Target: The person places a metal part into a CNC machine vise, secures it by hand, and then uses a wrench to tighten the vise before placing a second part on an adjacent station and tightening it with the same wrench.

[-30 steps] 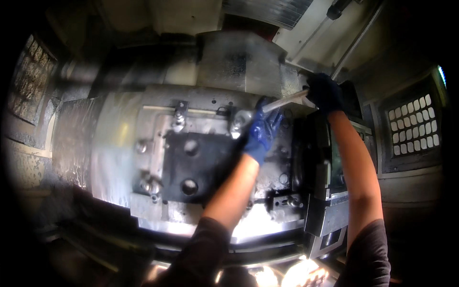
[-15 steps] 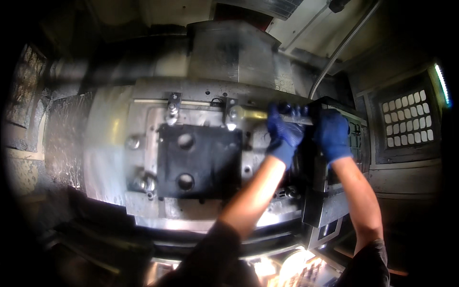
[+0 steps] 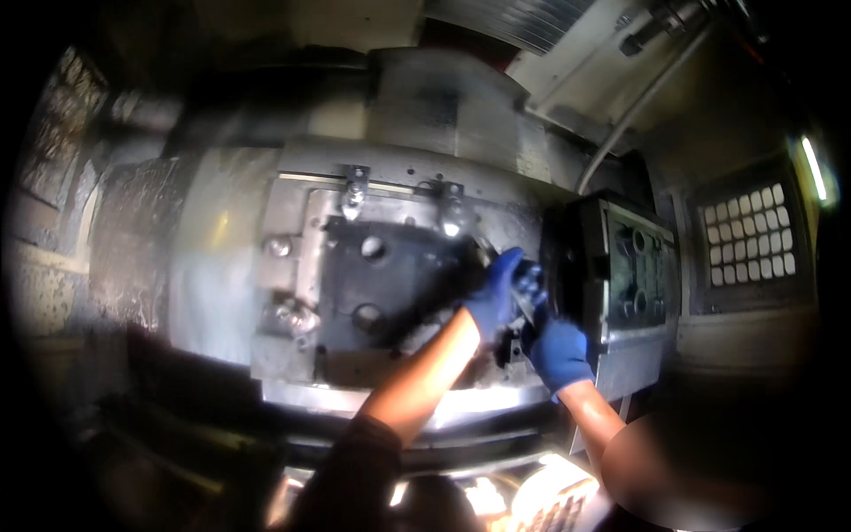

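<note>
Both of my hands wear blue gloves and grip one long metal bar (image 3: pixel 485 248), which looks like a wrench. Its far end reaches toward a bolted clamp (image 3: pixel 452 211) at the top of the fixture. My left hand (image 3: pixel 495 297) is closed around the bar's middle, over the right part of the fixture plate (image 3: pixel 288 365). Nearer to me, my right hand (image 3: pixel 560 348) is closed on the other end. Left of my hands lies a dark flat block (image 3: pixel 346 284) with two round holes. Another clamp (image 3: pixel 355 197) stands at its upper edge. Blur hides the fingers' details.
At the lower left of the block is another clamp (image 3: pixel 294 315), with a bolt (image 3: pixel 279 246) above it. A dark upright block (image 3: pixel 638 275) stands right of the fixture. A pipe (image 3: pixel 634 111) slants above, and a grille (image 3: pixel 746 232) is in the right wall.
Both hands have swung the bar toward me and to the left, so it now slants down to the right instead of lying nearly level. The view has shifted slightly.
</note>
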A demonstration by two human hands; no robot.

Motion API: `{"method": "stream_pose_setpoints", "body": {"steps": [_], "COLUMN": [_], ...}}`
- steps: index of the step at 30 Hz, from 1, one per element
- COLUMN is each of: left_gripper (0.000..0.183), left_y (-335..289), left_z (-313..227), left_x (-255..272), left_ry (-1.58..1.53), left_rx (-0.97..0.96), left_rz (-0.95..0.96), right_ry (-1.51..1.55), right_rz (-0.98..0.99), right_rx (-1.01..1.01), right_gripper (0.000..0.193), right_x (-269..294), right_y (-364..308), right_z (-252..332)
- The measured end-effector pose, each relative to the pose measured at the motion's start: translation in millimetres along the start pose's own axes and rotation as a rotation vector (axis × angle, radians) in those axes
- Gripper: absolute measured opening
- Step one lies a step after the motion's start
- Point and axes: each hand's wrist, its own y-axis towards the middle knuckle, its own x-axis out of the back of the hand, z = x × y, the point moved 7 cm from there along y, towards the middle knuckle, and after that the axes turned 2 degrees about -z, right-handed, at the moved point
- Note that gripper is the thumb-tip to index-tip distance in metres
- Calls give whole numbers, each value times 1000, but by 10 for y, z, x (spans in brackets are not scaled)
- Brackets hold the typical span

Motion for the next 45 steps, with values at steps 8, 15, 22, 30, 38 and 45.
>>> {"method": "stream_pose_setpoints", "body": {"steps": [8, 15, 22, 30, 38, 45], "left_gripper": [39, 42, 47, 39, 42, 27], "left_y": [-473, -415, -430, -215, -850, -1538], "left_z": [-1026, -2073, -2453, -1669, -1268, -1590], "left_x": [-628, -429, -256, 203, 336, 913], "left_ry": [107, -30, -91, -326, 60, 315], "left_rx": [-440, -792, -931, -670, -245, -1], "left_rz": [75, 149, 139, 113, -289, -76], "right_ry": [-209, -280, -397, -35, 983, 1888], "right_rz": [-402, -512, -361, 555, 892, 931], "right_rx": [199, 650, 618, 342, 154, -402], "right_gripper": [25, 15, 15, 41, 25, 13], "right_x": [865, 709, 605, 190, -661, -1132], "right_y": [765, 2413, 3227, 1588, 512, -322], "right_z": [-136, 646, 1263, 1234, 1351, 2289]}}
